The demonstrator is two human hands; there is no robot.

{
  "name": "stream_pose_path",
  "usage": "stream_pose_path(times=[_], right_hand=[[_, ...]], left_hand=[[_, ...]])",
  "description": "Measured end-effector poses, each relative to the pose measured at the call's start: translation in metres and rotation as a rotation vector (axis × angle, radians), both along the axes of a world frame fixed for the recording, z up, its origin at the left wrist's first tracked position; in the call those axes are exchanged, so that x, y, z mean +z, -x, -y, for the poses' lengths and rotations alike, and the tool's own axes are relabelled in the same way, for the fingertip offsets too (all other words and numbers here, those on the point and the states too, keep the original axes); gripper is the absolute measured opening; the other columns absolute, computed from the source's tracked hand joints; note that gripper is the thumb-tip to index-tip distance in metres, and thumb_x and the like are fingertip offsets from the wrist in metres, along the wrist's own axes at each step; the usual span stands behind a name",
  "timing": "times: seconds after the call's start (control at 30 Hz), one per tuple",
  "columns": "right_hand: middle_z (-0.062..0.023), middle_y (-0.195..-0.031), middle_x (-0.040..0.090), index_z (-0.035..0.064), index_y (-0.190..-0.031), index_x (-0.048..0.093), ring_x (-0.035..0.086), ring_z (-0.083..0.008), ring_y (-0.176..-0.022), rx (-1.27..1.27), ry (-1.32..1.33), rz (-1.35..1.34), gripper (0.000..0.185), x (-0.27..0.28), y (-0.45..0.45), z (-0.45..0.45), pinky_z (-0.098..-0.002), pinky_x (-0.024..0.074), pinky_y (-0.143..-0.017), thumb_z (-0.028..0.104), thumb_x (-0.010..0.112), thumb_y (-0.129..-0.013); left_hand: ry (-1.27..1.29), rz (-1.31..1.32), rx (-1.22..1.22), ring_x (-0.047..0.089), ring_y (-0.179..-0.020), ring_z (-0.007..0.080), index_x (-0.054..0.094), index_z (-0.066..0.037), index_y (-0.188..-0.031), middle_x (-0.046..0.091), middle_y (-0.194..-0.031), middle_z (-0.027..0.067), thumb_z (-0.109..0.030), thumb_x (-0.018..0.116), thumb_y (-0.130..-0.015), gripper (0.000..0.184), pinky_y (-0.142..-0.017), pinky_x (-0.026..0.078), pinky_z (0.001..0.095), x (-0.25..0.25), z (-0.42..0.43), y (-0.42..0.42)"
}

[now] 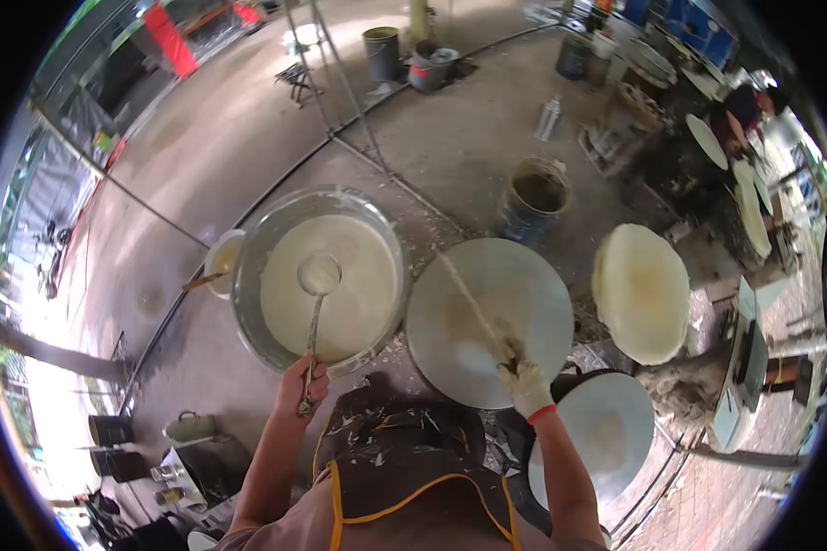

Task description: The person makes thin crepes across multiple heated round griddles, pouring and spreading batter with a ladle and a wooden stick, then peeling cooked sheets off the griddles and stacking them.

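My left hand (300,384) is closed around the handle of a metal ladle (317,317). The ladle's bowl is over or in the pale batter (358,275) that partly fills a wide metal basin (248,312). My right hand (528,390) wears a whitish glove and grips a thin wooden stick (469,298). This stick reaches across a large round griddle (547,303), whose middle is browned; whether it touches the surface I cannot tell. Right of the griddle lies a pile of round, pale flatbreads (641,294). A second round griddle (583,455) sits below my right hand, partly behind my forearm.
A bowl (222,275) with a wooden handle stands left of the basin. Beyond the griddle is a dark bucket (535,197), with a metal flask (549,119) farther off. Poles (354,101) rise past the basin. Another person (744,119) works at the far right.
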State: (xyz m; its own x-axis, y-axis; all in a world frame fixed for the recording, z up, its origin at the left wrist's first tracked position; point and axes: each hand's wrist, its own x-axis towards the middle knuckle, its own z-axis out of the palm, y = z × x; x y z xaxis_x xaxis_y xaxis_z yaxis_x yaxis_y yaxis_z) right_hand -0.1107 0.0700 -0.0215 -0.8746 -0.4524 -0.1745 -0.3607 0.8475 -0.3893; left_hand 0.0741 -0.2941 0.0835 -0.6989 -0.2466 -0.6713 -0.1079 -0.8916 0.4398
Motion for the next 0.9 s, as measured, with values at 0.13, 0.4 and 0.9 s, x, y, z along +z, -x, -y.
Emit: stream_pose_path(times=[0.13, 0.4, 0.9], right_hand=[[-0.0206, -0.071, 0.061, 0.0119, -0.118, 0.051, 0.06, -0.0376, -0.068, 0.109, 0.297, 0.289, 0.035, 0.038, -0.035, 0.121, -0.0459, 0.0457, -0.06, 0.029, 0.05, -0.087], [-0.0217, -0.074, 0.062, 0.0081, -0.109, 0.057, 0.061, -0.0367, -0.073, 0.209, -0.101, 0.095, 0.028, -0.04, -0.062, 0.29, -0.0457, 0.047, -0.065, 0.024, 0.047, -0.088], [-0.0057, -0.06, 0.054, 0.008, -0.118, 0.051, 0.046, -0.0128, -0.04, -0.704, 0.64, 1.258, 0.035, -0.074, -0.109, 0.375, -0.0245, 0.0337, -0.034, 0.028, 0.052, -0.09]], left_hand=[[0.19, 0.158, 0.004, 0.04, -0.045, 0.0106, 0.05, -0.005, -0.086, 0.046, -0.065, 0.003, -0.015, 0.048, -0.088, 0.01, -0.038, 0.032, 0.0238, -0.033, 0.064, -0.03], [0.37, 0.465, -0.541, 0.044, -0.041, 0.0162, 0.049, -0.001, -0.081, 0.049, -0.063, 0.0081, -0.014, 0.051, -0.083, 0.014, -0.036, 0.037, 0.0307, -0.176, 0.21, -0.067], [-0.402, 0.059, -0.509, 0.034, -0.039, 0.0084, 0.039, -0.011, -0.064, 0.035, -0.053, -0.0019, -0.016, 0.046, -0.089, 0.026, -0.035, 0.026, 0.0251, -0.192, 0.229, -0.01]])
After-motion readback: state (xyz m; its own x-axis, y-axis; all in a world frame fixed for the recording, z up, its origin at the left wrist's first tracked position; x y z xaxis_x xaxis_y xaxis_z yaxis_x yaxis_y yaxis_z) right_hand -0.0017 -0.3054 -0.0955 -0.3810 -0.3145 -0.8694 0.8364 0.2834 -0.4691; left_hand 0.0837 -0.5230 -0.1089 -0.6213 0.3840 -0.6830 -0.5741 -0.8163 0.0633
